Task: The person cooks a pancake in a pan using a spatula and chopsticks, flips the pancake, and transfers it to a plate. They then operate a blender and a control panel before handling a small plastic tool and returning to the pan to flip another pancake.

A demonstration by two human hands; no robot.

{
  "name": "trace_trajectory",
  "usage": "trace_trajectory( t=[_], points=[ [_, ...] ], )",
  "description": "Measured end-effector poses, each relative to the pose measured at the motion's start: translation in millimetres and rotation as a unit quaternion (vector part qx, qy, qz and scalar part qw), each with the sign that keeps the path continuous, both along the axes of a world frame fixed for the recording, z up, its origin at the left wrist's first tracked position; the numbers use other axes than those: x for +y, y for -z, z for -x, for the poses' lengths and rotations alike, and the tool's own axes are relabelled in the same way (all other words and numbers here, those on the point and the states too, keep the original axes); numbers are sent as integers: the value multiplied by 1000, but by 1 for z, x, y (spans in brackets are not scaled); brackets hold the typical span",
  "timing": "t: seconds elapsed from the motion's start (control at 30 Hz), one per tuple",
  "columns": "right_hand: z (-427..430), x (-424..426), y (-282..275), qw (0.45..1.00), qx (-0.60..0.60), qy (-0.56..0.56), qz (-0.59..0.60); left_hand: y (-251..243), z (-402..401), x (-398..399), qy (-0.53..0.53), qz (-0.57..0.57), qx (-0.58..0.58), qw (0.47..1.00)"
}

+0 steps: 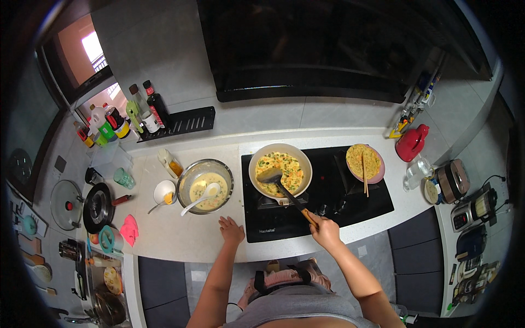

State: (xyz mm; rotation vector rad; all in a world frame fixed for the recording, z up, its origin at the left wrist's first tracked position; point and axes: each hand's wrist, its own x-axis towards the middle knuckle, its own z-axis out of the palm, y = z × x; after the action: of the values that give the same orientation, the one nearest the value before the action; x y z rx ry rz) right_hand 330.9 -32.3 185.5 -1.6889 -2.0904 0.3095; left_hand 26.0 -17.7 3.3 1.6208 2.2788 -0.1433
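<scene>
My right hand [324, 231] grips the wooden handle of a dark spatula [271, 176], whose blade lies on an egg pancake [289, 168] with green and orange bits. The pancake is in a light-coloured frying pan [306, 157] on the black hob [283, 229]. My left hand [232, 230] rests on the counter with fingers apart, holding nothing. Just beyond it stands a steel bowl [183, 174] of pale batter, with a white ladle [197, 205] in it. On the hob's right, cooked pancakes [361, 158] lie on a pink plate [380, 177], with wooden chopsticks [364, 172] across them.
A white bowl [161, 188] with a spoon and an oil bottle [170, 164] stand left of the batter. Farther left are a pink cloth [129, 229], a black pan [107, 197] and the sink. A red kettle [410, 145] stands at the right. The range hood [303, 84] hangs above the hob.
</scene>
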Motion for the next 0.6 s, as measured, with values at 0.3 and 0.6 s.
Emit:
trace_trajectory(
  t=[0.3, 0.6],
  points=[
    [7, 13, 1, 996, 38, 82, 12, -2, 1, -1, 1, 23, 17, 1000],
    [-27, -17, -10, 995, -8, 97, 6, -5, 0, 0, -1, 25, 12, 1000]
  ],
)
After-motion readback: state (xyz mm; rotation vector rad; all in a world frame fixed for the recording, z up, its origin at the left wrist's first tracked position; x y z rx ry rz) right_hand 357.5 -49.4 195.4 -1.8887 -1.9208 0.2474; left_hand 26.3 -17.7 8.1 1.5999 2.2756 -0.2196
